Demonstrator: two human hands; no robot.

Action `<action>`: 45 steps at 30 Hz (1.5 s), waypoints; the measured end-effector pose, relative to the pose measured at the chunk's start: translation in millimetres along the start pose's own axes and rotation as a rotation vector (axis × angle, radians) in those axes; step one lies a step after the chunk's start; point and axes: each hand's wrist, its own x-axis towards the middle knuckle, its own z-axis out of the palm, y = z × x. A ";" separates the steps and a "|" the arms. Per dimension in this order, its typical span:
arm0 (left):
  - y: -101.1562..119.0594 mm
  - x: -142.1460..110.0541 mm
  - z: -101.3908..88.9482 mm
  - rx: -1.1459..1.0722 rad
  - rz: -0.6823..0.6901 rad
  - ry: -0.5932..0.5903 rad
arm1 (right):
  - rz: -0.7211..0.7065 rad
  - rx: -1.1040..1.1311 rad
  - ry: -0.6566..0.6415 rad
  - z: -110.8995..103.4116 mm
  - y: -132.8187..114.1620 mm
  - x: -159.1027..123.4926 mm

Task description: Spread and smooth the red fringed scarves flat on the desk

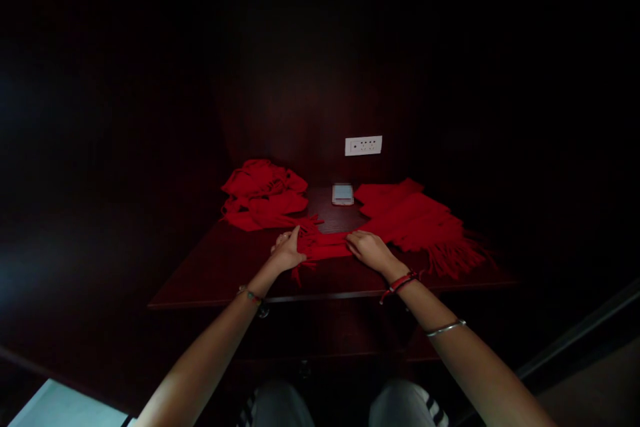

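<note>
A narrow folded red scarf (327,247) with fringed ends lies across the front part of a dark wooden desk (210,273). My left hand (289,252) is at its left, fringed end, with thumb and forefinger on either side of the cloth. At the other end, my right hand (371,251) has its fingers bent down over the scarf, gripping it; the fingertips are partly hidden. Just beyond my right hand, a spread stack of flat red scarves (415,217) reaches to the right, fringes toward the front corner. A crumpled heap of red scarves (265,193) rests at the back left.
A phone (343,194) with a lit screen lies near the back wall, between the heap and the stack. Above it, a white socket plate (363,145) is fixed to the dark panel. My knees (283,403) are below the desk's front edge.
</note>
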 end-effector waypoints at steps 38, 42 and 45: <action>11.9 -17.8 -20.9 0.360 0.680 0.198 | -0.151 0.295 0.367 1.5 -4.6 -16.7; 15.7 -23.8 -20.8 0.251 0.699 0.170 | -0.132 0.319 0.378 1.0 -4.7 -21.0; 9.6 -30.2 -11.2 0.240 0.699 0.072 | -0.156 0.361 0.306 1.4 -3.5 -25.7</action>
